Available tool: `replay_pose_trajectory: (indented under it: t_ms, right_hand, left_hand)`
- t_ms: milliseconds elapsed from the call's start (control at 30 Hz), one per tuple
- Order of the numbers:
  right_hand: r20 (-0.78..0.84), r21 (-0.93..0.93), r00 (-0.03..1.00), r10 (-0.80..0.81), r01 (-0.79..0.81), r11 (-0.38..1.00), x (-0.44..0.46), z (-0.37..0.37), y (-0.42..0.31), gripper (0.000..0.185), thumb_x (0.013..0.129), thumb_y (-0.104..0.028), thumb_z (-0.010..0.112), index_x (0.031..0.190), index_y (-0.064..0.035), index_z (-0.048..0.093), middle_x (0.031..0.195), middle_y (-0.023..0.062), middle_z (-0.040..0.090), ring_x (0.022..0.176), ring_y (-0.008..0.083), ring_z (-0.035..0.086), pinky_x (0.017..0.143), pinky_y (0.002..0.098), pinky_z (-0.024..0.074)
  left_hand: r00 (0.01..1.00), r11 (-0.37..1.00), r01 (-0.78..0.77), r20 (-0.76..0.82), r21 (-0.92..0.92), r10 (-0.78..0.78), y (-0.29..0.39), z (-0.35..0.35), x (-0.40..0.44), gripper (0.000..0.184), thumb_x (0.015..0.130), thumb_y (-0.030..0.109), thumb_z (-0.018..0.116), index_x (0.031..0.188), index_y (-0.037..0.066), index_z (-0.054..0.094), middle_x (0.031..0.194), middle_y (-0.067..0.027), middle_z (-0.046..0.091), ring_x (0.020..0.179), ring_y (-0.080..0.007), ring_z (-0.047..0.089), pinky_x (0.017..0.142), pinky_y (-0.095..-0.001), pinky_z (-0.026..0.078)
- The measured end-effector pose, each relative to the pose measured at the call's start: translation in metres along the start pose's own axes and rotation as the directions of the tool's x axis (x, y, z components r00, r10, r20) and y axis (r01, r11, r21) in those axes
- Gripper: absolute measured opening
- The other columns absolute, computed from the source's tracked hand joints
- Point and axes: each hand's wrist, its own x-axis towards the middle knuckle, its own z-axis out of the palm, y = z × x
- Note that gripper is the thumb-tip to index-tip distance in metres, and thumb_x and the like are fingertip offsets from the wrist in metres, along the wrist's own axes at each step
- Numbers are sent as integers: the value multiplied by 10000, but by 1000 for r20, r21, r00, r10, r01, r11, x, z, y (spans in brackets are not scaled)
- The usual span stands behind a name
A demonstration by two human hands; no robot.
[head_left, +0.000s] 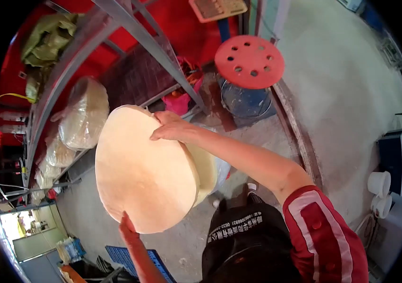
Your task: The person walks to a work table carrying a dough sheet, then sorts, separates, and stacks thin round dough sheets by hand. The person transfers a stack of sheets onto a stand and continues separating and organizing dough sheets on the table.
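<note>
A wide, round, pale cream stack of what looks like flatbreads (146,170) is tilted up between my two hands. My right hand (172,127) grips its upper right rim, thumb on the face and the other fingers hidden behind. At the lower edge, my left hand (130,228) holds the rim, with most of its fingers out of sight. Behind the stack and partly covered by it shows another pale yellow round piece (204,170), with clear plastic beside it. I wear a black apron (243,236) with white print.
A grey metal rack (137,30) at the left carries plastic-wrapped round bundles (85,113). Ahead, a red stool (250,61) stands over a dark blue bucket (245,101). A blue plastic crate (137,259) lies near my left arm. White tubs (379,184) are at the right.
</note>
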Motion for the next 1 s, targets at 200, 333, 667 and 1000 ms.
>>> replay_pose_trajectory:
  t_ms: [200, 333, 667, 1000]
  right_hand:
    - [125, 205, 950, 285, -306, 930, 69, 20, 212, 438, 521, -183, 667, 893, 15, 546, 798, 143, 570, 763, 223, 555, 663, 288, 433]
    - [106, -174, 931, 349, -328, 929, 75, 7, 169, 417, 499, -186, 679, 835, 27, 554, 780, 153, 568, 741, 233, 556, 635, 306, 437]
    - [101, -216, 971, 215, -190, 958, 71, -1, 201, 567, 513, -241, 713, 964, 7, 474, 904, 157, 535, 817, 259, 532, 679, 318, 423]
    - [-124, 161, 920, 371, -351, 923, -51, 36, 235, 925, 630, -245, 695, 1283, -10, 84, 1281, 199, 222, 1178, 250, 268, 910, 320, 319]
  left_hand:
    - [906, 958, 285, -317, -30, -280, -160, -74, 65, 428, 846, 289, 391, 1189, 36, 351, 1211, -99, 397, 1080, -257, 403, 899, -424, 328]
    - [929, 947, 301, -190, -114, -319, -135, -28, 54, 429, 857, 280, 367, 1206, 34, 323, 1211, -111, 394, 1093, -270, 389, 909, -438, 316]
    - [903, 944, 326, -315, 61, -291, -171, -37, 33, 401, 817, 318, 480, 1101, 41, 420, 1051, -88, 491, 988, -226, 459, 829, -368, 380]
    - [948, 976, 212, -251, 42, -195, -152, -29, 74, 705, 759, 544, 428, 1266, 98, 228, 1292, -98, 264, 1158, -244, 296, 933, -367, 289]
